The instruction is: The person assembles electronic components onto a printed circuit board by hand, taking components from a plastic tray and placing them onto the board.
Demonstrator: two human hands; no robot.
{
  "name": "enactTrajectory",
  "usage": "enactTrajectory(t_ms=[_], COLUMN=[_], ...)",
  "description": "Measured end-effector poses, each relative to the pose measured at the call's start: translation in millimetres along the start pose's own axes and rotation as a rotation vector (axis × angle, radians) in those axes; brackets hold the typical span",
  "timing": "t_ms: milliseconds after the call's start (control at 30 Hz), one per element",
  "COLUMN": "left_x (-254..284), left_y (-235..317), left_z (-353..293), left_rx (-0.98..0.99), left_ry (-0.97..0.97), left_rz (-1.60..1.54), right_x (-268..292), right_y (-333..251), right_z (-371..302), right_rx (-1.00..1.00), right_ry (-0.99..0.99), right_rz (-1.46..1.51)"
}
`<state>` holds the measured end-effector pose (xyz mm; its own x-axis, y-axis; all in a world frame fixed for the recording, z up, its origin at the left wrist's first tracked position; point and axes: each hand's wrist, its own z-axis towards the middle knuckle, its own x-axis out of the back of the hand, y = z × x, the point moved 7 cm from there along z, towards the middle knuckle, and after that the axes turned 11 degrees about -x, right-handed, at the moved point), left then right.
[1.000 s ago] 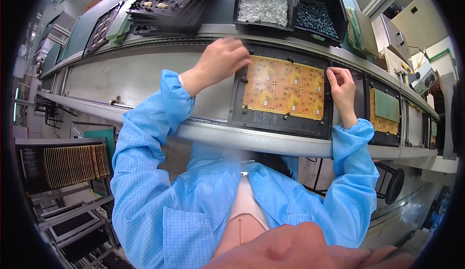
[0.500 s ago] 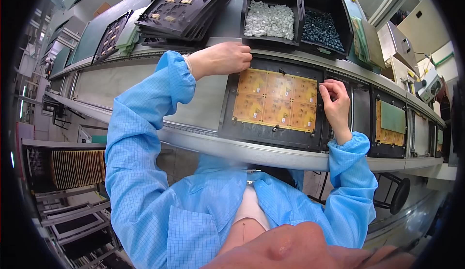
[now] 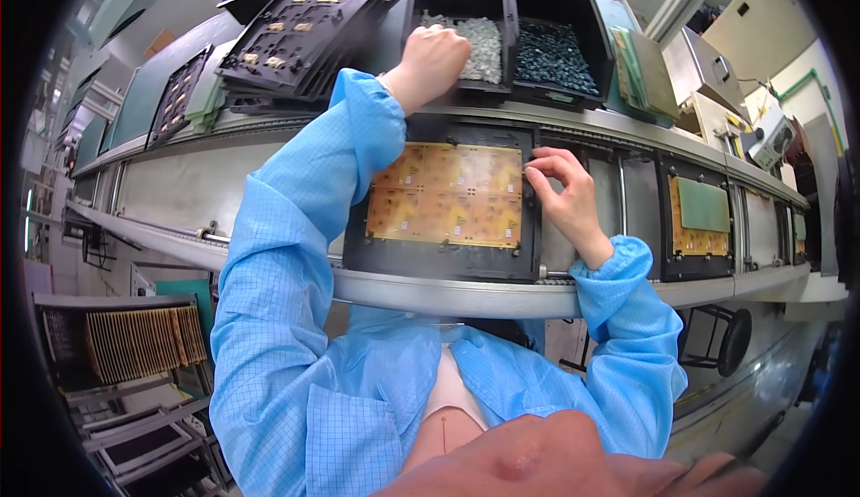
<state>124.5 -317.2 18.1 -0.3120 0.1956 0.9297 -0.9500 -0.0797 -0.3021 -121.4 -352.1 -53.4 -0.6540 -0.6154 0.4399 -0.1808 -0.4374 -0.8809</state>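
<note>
Head view. Left hand (image 3: 433,60) is loosely fisted, knuckles up, reaching into the bin of pale small parts (image 3: 466,45); whether the fingers already pinch a part cannot be told, since they curl out of sight. Right hand (image 3: 564,194) has thumb and forefinger pressed together at the right edge of the yellow circuit panel (image 3: 448,194), other fingers curled; a part between them is too small to confirm.

The panel lies flat in a black carrier tray (image 3: 443,260) on the conveyor rail (image 3: 466,295), directly in front of the person. A second bin of dark parts (image 3: 554,54) sits just beside the pale one.

Judgement: a good pick means taking a single piece from the pale bin, not a clump, while the right hand steadies the panel edge without touching the board faces.
</note>
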Motion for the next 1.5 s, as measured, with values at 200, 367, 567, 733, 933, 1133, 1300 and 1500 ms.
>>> enactTrajectory(t_ms=[200,367,567,733,933,1133,1300,1500], left_x=[0,19,19,17,-14,-23,-19,-16], left_y=[-7,-5,-2,51,99,121,128,128], left_z=[-13,-21,-47,-55,-41,-25,-23,-23], left_rx=[-0.012,0.024,0.194,0.155,-0.052,-0.189,-0.197,-0.169], left_ry=[0.126,0.211,0.036,-0.179,-0.074,-0.001,0.047,-0.058], left_rz=[-0.164,-0.443,-0.986,-1.293,-1.110,-0.656,-0.610,-0.645], right_x=[33,25,4,17,42,45,46,37], right_y=[-41,-31,-14,-18,-30,-2,20,8], right_z=[62,133,170,157,105,46,24,16], right_rx=[0.359,0.377,0.232,0.287,0.077,-0.063,-0.146,-0.108], right_ry=[0.200,0.177,-0.051,0.076,0.131,-0.010,-0.028,-0.063], right_rz=[-0.351,-0.651,-0.908,-0.753,-0.206,0.121,0.287,0.380])
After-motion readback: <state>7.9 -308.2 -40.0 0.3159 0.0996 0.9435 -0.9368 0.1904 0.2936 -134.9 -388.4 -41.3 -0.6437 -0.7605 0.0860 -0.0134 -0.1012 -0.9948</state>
